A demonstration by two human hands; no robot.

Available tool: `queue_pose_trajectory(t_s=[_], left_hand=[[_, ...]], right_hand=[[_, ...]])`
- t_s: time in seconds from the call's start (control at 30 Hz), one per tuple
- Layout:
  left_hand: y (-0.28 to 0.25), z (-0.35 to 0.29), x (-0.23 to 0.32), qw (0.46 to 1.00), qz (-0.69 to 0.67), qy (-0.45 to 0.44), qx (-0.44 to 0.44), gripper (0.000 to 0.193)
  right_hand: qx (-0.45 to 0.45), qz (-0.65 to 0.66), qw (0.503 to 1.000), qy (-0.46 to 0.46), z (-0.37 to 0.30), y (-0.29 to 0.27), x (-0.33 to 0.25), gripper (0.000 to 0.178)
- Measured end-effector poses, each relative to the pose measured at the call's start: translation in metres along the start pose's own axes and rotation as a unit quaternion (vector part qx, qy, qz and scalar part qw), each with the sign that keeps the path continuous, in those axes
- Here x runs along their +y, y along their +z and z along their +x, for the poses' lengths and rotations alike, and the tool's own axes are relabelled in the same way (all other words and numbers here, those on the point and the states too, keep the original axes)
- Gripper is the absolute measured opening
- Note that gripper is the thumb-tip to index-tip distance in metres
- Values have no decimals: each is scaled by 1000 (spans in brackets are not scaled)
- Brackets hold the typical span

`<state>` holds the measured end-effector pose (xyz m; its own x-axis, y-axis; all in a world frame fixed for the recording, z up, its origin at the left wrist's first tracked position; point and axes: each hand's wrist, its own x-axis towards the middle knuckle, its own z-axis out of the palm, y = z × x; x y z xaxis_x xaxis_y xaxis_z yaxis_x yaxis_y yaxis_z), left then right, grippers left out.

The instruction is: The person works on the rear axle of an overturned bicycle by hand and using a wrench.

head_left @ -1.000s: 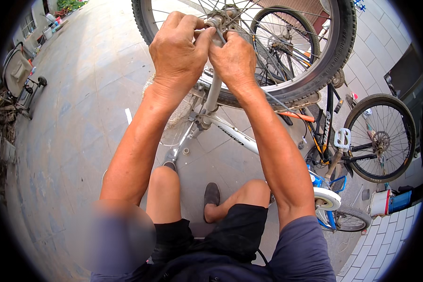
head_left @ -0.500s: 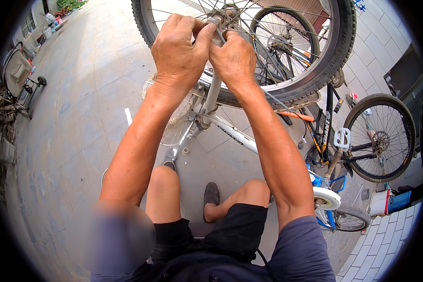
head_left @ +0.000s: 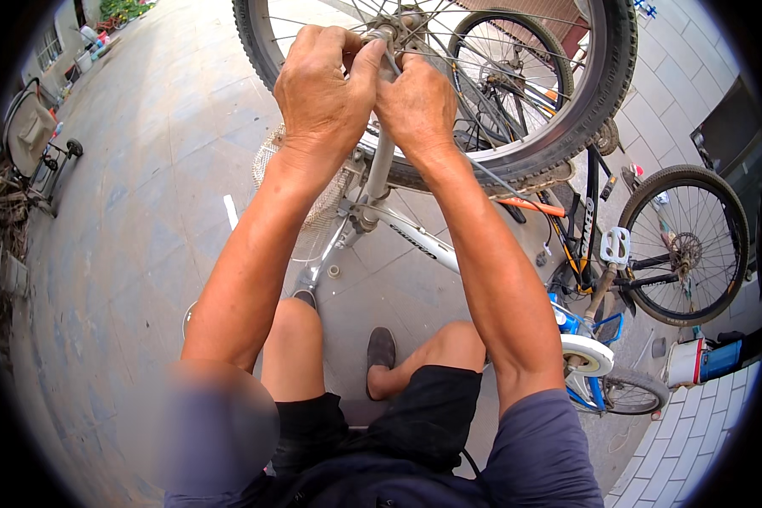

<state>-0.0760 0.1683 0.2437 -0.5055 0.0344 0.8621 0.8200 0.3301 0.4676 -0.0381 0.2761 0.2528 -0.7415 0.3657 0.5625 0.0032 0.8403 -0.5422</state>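
The left grip (head_left: 326,91) was bent over the end of a wheel axle (head_left: 384,35), its thumb and fingers drawn in close together there; whether they were clamped on a part could not be told, since the fingers hid it. Just beside it, the right grip (head_left: 416,106) was curled at the upper end of a grey fork leg (head_left: 381,165); the fingertips were partly hidden, so how firmly it closed could not be told either. The two hands were nearly touching.

The bicycle wheel (head_left: 608,93) stood directly beyond both grips, its hub (head_left: 411,19) just past the fingertips and its tyre curving round to the right of the right grip. Below the grips, the fork leg led down to a white frame (head_left: 415,240), with a pale mesh basket (head_left: 320,212) under the left wrist. Farther below lay a small pale ring-shaped piece (head_left: 334,272) on the paved floor (head_left: 144,229), and a white strip (head_left: 230,212) lay beyond the left forearm.

Well to the right of the right grip stood another bicycle wheel (head_left: 688,245), with a white pedal (head_left: 615,245) nearer the grip. Far left of the left grip stood a wheeled frame with a beige seat (head_left: 32,140).
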Motion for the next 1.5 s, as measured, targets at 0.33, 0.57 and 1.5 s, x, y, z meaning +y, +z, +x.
queue_pose_trajectory(t_s=[0.33,0.57,1.5], left_hand=[[0,1,1,1000,3,-8,16,20],[5,1,3,995,-8,55,87,16],[4,0,-3,993,68,66,63,18]], right_hand=[[3,-7,1000,-4,1,0,-1,64],[3,-14,1000,-13,1,2,-1,62],[17,-17,1000,-16,0,3,2,62]])
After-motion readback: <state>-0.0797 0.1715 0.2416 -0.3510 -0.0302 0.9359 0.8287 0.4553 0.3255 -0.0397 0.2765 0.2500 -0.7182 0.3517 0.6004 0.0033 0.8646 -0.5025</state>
